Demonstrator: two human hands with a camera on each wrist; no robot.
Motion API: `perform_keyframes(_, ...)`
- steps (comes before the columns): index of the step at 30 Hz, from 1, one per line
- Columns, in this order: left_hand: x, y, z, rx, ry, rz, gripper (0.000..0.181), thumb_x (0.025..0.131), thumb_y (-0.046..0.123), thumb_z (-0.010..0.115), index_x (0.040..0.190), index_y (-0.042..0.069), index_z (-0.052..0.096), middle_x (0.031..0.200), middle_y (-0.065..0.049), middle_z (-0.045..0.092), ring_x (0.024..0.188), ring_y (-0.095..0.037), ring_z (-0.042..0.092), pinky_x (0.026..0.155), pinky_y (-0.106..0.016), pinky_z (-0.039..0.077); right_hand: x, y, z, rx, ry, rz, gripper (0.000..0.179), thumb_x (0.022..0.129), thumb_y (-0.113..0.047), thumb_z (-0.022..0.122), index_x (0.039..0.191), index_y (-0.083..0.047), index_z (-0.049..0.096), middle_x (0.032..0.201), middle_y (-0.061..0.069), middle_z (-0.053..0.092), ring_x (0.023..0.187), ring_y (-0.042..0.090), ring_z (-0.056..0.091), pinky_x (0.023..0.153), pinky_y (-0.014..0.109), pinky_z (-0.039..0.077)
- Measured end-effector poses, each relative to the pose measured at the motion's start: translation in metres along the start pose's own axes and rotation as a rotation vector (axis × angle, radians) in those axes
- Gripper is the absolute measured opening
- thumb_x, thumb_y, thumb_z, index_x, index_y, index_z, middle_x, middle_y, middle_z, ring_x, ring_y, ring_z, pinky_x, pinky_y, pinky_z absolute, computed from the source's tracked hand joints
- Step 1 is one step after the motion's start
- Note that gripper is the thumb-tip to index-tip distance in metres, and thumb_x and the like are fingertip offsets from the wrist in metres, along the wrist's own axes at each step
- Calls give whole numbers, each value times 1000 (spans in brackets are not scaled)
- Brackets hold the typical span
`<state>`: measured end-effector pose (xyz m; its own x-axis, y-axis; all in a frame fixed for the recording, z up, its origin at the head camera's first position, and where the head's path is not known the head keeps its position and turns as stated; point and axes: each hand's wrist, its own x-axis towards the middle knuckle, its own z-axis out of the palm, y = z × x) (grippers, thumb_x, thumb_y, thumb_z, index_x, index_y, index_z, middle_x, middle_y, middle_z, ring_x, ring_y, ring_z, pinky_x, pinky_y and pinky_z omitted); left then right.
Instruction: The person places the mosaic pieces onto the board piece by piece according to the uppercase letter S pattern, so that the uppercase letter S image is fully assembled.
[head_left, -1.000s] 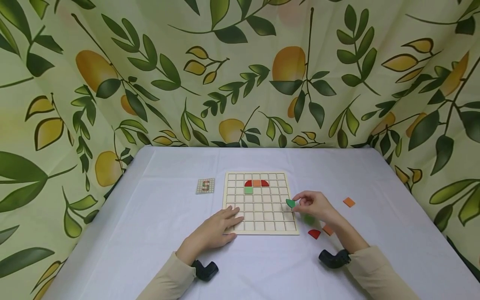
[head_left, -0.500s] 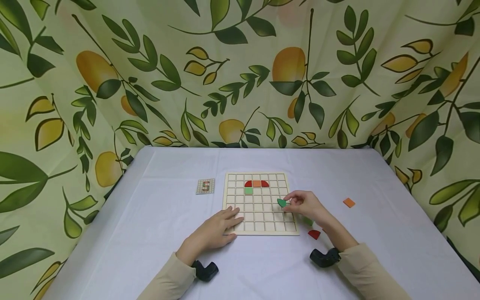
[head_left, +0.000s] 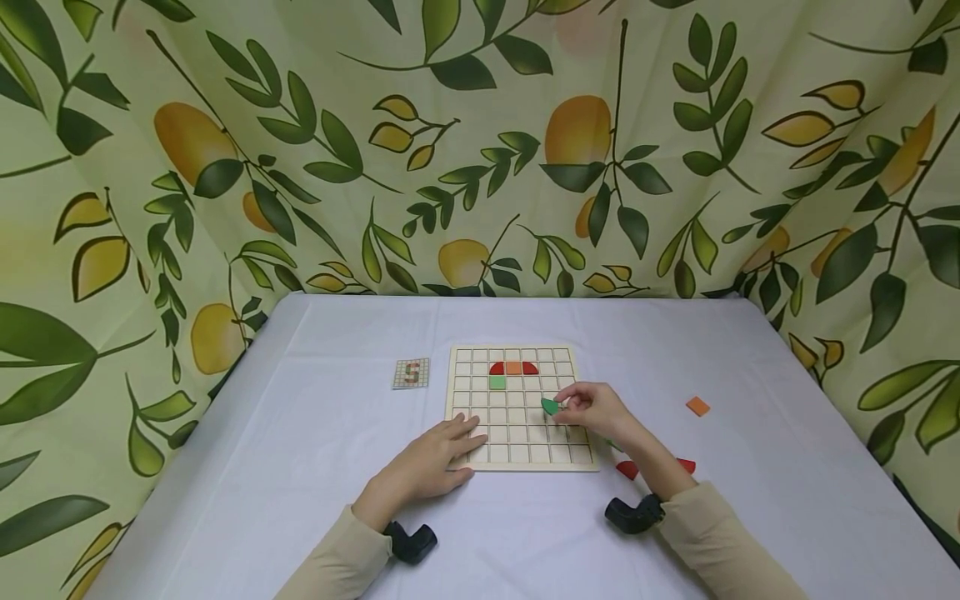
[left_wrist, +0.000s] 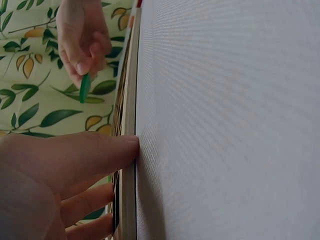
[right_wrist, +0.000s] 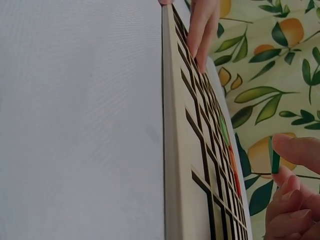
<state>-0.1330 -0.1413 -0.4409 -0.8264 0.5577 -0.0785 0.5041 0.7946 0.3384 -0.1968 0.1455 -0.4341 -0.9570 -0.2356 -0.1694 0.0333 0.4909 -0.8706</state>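
Observation:
My right hand pinches a dark green quarter-circle tile between thumb and fingers, above the right half of the wooden grid board. The right wrist view shows the tile edge-on, raised over the grid. On the board's front left corner rests my left hand, fingers spread, with its thumb at the front edge. Towards the back of the grid sit two red quarter-circle tiles with an orange square tile between them. A light green square tile lies under the left red one.
Left of the board lies a small patterned card. To the right are an orange square tile and red tiles, partly behind the right forearm. A leaf-print curtain stands behind the white-covered table.
My right hand has moved left from the board's right edge to over the grid, carrying the green quarter-circle tile. The left hand has stayed in place.

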Motion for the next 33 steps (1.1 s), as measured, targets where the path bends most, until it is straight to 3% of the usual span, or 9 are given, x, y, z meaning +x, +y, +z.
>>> perform_keyframes(7,1,0,1,10,0,-2,51,91,26,63,140,18,52,154,-7,42,146,-31,35,118,-48,35,5,-1,8,17,1,25,30,78,-9,77,103,4,65,68,-4,48,65,11,44,51,16,36)
perform_keyframes(27,1,0,1,-5,-16,-36,51,91,30,62,140,20,52,155,-4,41,146,-30,34,118,-48,35,21,-6,22,55,-40,-68,30,78,-8,76,103,6,67,66,-4,47,63,8,43,51,16,36)
perform_keyframes(33,1,0,1,1,-23,-40,51,92,32,62,140,21,52,155,-3,40,147,-29,33,119,-47,34,26,-6,27,79,-46,-53,29,79,-6,75,104,6,66,64,-4,46,57,7,40,48,16,35)
